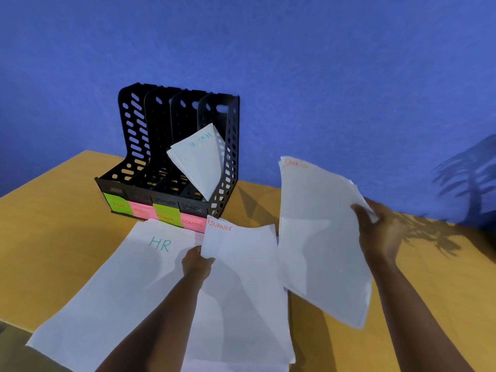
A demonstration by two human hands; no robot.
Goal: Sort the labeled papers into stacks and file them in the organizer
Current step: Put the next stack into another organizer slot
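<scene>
blue wall (322, 63) behind; raised stack's (319, 237) red label blurred.

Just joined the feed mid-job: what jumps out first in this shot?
The right hand holds a lifted stack of papers off the wooden table, its red label too blurred to read. The left hand pinches the FINANCE stack beside the flat HR stack. Behind them, the black organizer already holds papers in its rightmost slot.
</scene>
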